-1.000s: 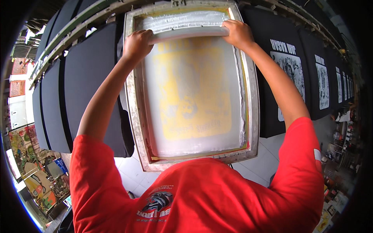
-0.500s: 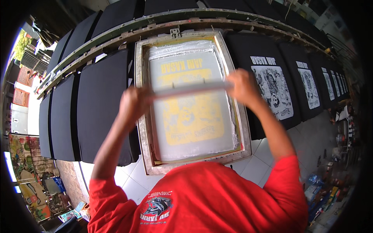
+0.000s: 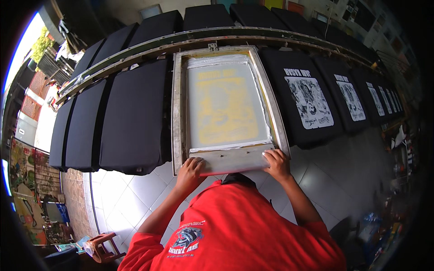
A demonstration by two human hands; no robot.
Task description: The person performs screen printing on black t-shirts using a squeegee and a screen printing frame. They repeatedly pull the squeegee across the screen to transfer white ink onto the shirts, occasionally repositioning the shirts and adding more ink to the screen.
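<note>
A metal screen frame (image 3: 177, 108) lies over the middle platen, a yellowish reversed design (image 3: 224, 106) showing through its pale mesh and white ink along the inner edges. A wide grey squeegee (image 3: 233, 157) lies across the screen's near end. My left hand (image 3: 191, 170) is closed on the squeegee's left end. My right hand (image 3: 277, 163) grips its right end, fingers bent over the top.
Platens with plain black fabric (image 3: 131, 117) stand to the left; several on the right carry white illustrated prints (image 3: 308, 99). A long rail (image 3: 149, 39) runs behind them, with another row of black platens beyond. A wooden stool (image 3: 103, 247) stands low on the tiled floor (image 3: 126, 198).
Both hands have pulled the squeegee from the screen's far end down to its near end, passing the middle half a second ago. The view has tilted to show more of the back row.
</note>
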